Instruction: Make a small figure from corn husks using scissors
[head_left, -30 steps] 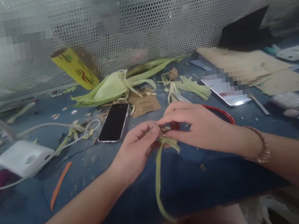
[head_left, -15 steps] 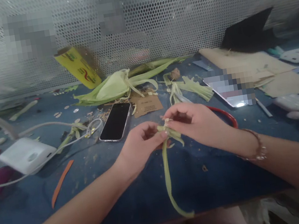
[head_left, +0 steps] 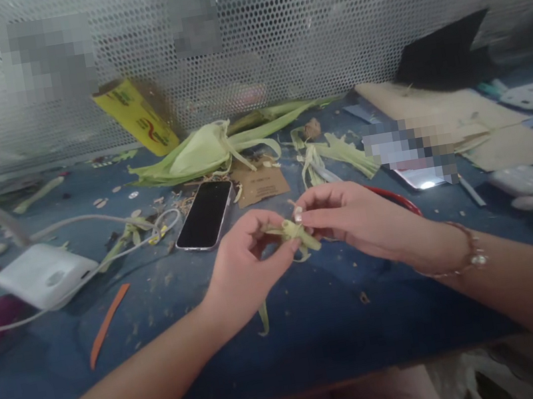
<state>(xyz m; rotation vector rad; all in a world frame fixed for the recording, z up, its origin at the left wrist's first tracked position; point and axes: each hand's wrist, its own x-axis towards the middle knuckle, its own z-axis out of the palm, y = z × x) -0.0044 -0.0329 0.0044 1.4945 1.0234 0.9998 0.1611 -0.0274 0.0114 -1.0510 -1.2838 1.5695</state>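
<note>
fingers of left hand and right hand pinching a pale-green husk strip. phone on table, near left hand.

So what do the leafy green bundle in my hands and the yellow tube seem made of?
Leafy green bundle: probably matte corn husk, judging by its pale, folded strips. Yellow tube: likely smooth printed cardboard, given its stiff hollow shape, though plastic is possible.

Green husk piece between left hand and right hand

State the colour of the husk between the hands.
Pale green husk, seen in the head view.
</note>
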